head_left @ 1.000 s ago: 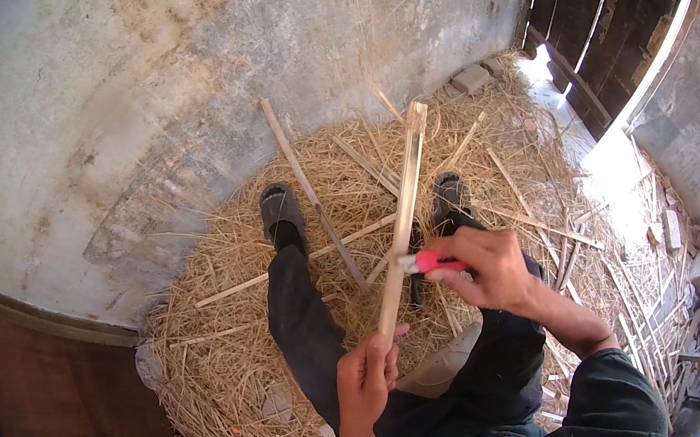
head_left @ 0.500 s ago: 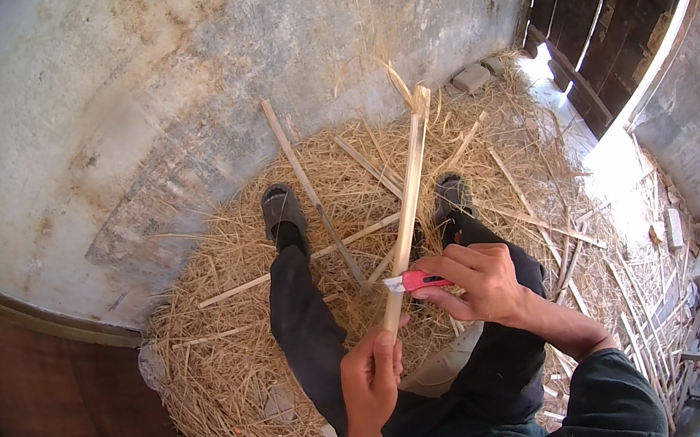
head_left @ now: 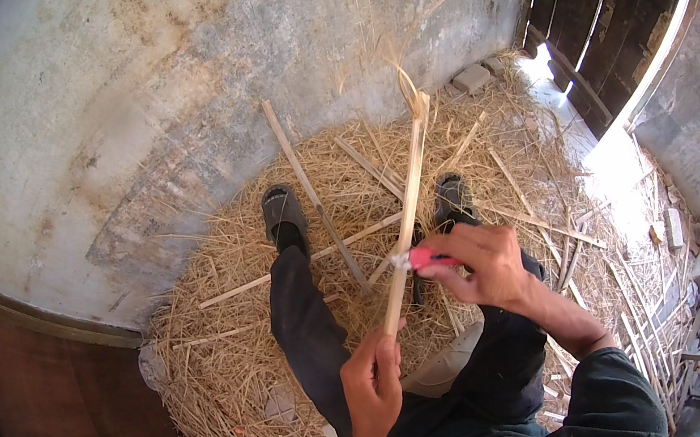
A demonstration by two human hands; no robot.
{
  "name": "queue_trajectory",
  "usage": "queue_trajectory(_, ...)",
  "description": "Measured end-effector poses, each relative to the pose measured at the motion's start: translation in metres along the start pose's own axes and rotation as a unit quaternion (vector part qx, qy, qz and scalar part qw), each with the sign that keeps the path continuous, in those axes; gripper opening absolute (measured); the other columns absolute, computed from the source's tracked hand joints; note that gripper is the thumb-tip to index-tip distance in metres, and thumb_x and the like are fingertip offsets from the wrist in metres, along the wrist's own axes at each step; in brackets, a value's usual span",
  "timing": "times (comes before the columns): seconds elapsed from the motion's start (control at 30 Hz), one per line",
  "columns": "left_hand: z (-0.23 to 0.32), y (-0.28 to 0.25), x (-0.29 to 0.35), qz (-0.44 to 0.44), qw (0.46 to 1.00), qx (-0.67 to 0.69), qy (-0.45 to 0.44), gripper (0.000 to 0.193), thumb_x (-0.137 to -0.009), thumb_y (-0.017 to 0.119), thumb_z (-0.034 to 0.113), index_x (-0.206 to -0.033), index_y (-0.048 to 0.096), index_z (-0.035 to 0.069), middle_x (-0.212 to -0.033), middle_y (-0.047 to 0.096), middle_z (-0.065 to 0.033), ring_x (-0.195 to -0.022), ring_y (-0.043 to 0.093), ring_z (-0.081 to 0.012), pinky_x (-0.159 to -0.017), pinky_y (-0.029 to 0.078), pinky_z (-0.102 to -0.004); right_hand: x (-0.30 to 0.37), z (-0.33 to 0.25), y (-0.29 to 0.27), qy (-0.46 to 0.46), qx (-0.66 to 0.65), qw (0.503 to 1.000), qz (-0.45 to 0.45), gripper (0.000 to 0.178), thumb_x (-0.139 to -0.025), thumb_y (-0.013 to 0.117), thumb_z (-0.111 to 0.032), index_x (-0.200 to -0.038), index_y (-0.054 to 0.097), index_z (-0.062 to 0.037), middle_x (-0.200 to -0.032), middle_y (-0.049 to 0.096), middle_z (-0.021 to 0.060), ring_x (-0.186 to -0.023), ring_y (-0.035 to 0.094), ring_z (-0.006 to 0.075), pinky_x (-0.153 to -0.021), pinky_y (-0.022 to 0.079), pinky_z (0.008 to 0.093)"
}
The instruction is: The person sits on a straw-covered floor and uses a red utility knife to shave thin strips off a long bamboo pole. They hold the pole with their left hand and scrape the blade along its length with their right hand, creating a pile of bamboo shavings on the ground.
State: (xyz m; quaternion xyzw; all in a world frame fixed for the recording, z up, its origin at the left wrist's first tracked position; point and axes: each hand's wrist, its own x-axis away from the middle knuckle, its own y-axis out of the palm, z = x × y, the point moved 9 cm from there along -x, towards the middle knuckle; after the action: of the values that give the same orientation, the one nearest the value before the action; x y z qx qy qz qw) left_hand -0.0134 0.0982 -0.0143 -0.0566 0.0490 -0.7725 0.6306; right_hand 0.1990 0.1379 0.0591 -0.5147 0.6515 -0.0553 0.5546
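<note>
My left hand point(head_left: 374, 378) is closed around the lower end of a long, pale wooden strip point(head_left: 409, 201) that slants up and away between my legs. Thin curled shavings point(head_left: 407, 83) hang from its far end. In my right hand point(head_left: 485, 263) is a red utility knife point(head_left: 426, 258), its blade end against the strip a little above my left hand. Motion blurs the blade.
Straw-like shavings point(head_left: 237, 371) cover the floor, with several loose wooden strips point(head_left: 297, 167) lying across them. My feet in dark sandals point(head_left: 283, 210) stand among them. A stained wall point(head_left: 211, 76) rises ahead; brick pieces point(head_left: 472, 78) lie at its foot. A plank door point(head_left: 599, 9) stands right.
My right hand and the knife have moved slightly up along the strip, away from my left hand. The curled shavings at the far end have shifted. My left hand keeps its grip.
</note>
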Motion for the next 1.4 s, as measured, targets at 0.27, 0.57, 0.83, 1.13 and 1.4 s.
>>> queue_trajectory(0.27, -0.024, 0.001, 0.024, -0.025, 0.998, -0.019, -0.049, 0.036, -0.117, 0.052, 0.021, -0.130, 0.076, -0.004, -0.077, 0.055, 0.0023, -0.064, 0.045, -0.0031, -0.057, 0.038, -0.0233, -0.028, 0.084, -0.027, 0.114, 0.021, 0.990, 0.076, 0.022, -0.095, 0.083, -0.024, -0.109, 0.082, -0.0063, -0.085, 0.079, 0.0112, -0.065, 0.075, 0.0218, -0.060, 0.055, 0.0344)
queue_trajectory(0.57, -0.020, -0.005, 0.013, 0.001, 0.996, 0.046, -0.076, 0.029, -0.112, 0.061, 0.016, -0.130, 0.076, -0.002, -0.082, 0.058, 0.0014, -0.070, 0.048, -0.0042, -0.061, 0.038, -0.0235, -0.007, 0.064, -0.012, 0.201, -0.151, 0.967, 0.037, 0.020, -0.098, 0.080, -0.021, -0.108, 0.080, -0.0039, -0.076, 0.074, 0.0090, -0.063, 0.065, 0.0120, -0.060, 0.051, 0.0294)
queue_trajectory(0.83, -0.006, -0.002, -0.002, 0.016, 0.999, 0.031, -0.001, 0.029, -0.111, 0.065, 0.016, -0.128, 0.075, -0.004, -0.085, 0.057, 0.0035, -0.068, 0.045, -0.0021, -0.058, 0.034, -0.0215, 0.017, -0.012, 0.009, -0.017, -0.056, 0.997, -0.044, 0.033, -0.086, 0.089, -0.032, -0.111, 0.080, -0.0122, -0.073, 0.062, 0.0006, -0.056, 0.064, 0.0197, -0.049, 0.048, 0.0337)
queue_trajectory(1.13, 0.009, -0.004, -0.001, 0.050, 0.997, -0.034, 0.047, 0.027, -0.108, 0.069, 0.012, -0.129, 0.075, -0.004, -0.088, 0.065, -0.0032, -0.068, 0.052, -0.0065, -0.058, 0.039, -0.0263, 0.013, -0.021, 0.001, -0.032, -0.020, 0.999, -0.037, 0.032, -0.086, 0.089, -0.035, -0.109, 0.081, -0.0138, -0.071, 0.060, -0.0007, -0.053, 0.062, 0.0181, -0.048, 0.047, 0.0330)
queue_trajectory(1.4, 0.009, -0.005, 0.008, 0.058, 0.995, -0.068, 0.032, 0.028, -0.109, 0.066, 0.013, -0.129, 0.076, -0.004, -0.096, 0.072, -0.0066, -0.074, 0.054, -0.0077, -0.064, 0.041, -0.0265, 0.002, 0.003, -0.007, 0.008, -0.007, 1.000, -0.004, 0.028, -0.084, 0.090, -0.031, -0.105, 0.082, -0.0151, -0.073, 0.066, -0.0010, -0.055, 0.064, 0.0197, -0.051, 0.050, 0.0330)
